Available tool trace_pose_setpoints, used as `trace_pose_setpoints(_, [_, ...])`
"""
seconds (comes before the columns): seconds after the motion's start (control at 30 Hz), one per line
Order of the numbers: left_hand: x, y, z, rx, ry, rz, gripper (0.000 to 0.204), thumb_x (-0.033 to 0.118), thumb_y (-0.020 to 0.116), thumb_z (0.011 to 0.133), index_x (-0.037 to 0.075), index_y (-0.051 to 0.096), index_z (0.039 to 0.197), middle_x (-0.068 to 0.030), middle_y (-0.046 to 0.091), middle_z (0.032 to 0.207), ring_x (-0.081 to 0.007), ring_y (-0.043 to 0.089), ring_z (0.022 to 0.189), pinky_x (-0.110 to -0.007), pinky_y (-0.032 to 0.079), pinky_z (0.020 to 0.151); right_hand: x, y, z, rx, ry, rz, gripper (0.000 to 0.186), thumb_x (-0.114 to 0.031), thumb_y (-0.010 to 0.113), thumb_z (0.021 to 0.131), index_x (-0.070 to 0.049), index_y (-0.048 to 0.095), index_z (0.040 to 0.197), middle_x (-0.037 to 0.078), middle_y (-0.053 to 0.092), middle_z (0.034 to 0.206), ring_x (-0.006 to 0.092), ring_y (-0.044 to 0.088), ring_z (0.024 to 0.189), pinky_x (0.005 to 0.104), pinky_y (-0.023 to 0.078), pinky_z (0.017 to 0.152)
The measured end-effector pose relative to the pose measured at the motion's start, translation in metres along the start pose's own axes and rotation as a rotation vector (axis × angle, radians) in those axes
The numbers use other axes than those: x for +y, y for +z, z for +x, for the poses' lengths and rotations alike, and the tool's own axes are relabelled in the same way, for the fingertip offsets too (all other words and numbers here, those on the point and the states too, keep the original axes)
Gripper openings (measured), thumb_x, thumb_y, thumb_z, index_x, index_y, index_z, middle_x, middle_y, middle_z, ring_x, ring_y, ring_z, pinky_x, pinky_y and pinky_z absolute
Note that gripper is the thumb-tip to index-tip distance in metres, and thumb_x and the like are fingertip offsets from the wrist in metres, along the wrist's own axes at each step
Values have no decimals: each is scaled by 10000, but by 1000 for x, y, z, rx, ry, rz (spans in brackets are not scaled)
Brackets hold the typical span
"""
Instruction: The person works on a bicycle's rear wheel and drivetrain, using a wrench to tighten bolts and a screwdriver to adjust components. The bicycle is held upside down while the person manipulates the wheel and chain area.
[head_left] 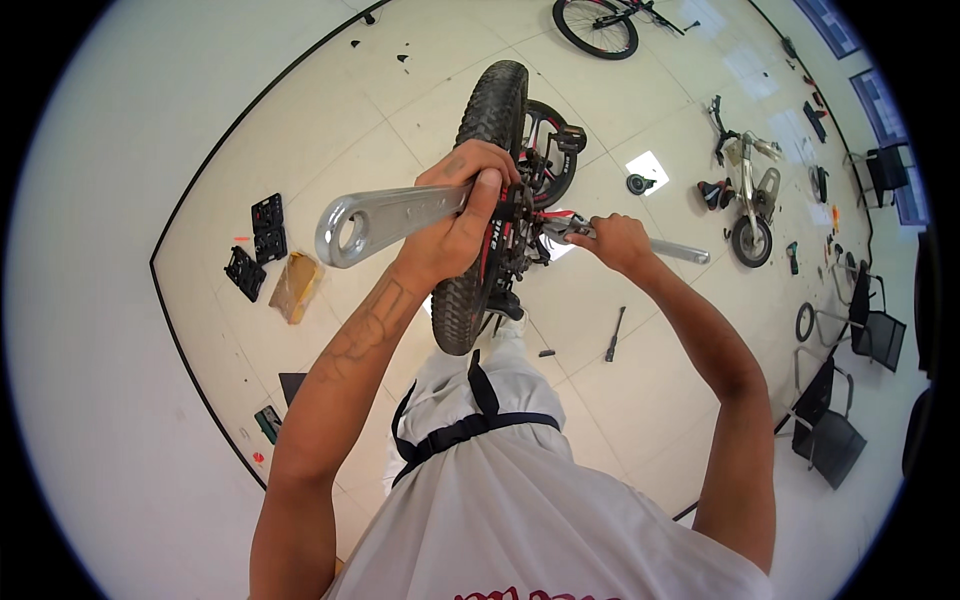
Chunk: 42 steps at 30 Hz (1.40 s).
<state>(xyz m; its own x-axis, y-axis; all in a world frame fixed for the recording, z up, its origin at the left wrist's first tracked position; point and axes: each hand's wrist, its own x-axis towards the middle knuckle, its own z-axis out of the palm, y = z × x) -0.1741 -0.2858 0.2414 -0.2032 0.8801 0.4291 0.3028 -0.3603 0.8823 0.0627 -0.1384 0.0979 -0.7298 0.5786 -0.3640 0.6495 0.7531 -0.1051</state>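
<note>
My left hand point(465, 210) is closed around a large silver wrench point(375, 218) at the upright bicycle wheel with a thick black tyre point(490, 105); the wrench's holed handle end sticks out to the left, and its other end is hidden at the hub. My right hand point(615, 240) is closed on a second long silver tool point(675, 251), its handle reaching out to the right. Near that hand's fingers, by the axle, is a red and silver part point(560, 222) that I cannot make out clearly. Behind is the bike's other wheel point(565, 175).
Black tool cases point(268, 225) and a cardboard piece point(298, 285) lie at the left. A small stripped bike point(750, 205) and mesh chairs point(830, 430) stand at the right. Another bicycle point(595, 28) lies at the back. A long dark tool point(616, 333) lies on the tiled floor.
</note>
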Motion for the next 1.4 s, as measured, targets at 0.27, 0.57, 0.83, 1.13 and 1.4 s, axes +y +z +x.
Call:
trace_pose_setpoints(0.27, [2,4,2,2,25,37,250,186,443,1003,-8,541,879,-119,614,920,-181,557,849,-313,443,815,10,17,0,63,-73,49,420,-435,496,967,-45,653,985,156,676,771,346,661,710,459,527,645])
trace_pose_setpoints(0.57, [0,-1,-2,3,6,54,260,204,449,1007,-3,545,882,-113,612,926,-177,553,862,-312,435,822,-6,1,-4,91,-17,135,416,-468,562,920,-66,663,950,138,675,738,334,662,670,441,518,598])
trace_pose_setpoints(0.83, [-1,0,-2,7,13,45,249,196,454,1005,-2,553,891,-107,608,927,-173,548,868,-309,432,824,8,12,15,194,-161,-24,355,-411,539,945,-75,647,901,113,688,767,318,672,691,431,522,595])
trace_pose_setpoints(1.13, [-1,1,-2,15,10,44,257,203,454,1008,-1,565,897,-98,611,935,-164,544,862,-298,437,809,8,2,10,142,-117,40,396,-445,537,939,-64,642,920,140,682,771,343,667,708,454,517,609])
trace_pose_setpoints(1.4, [-2,-2,-2,8,24,97,259,208,443,1010,8,558,892,-91,614,922,-160,539,849,-292,437,790,17,14,17,112,-137,60,360,-424,552,936,-77,646,936,157,673,757,358,657,702,473,509,604])
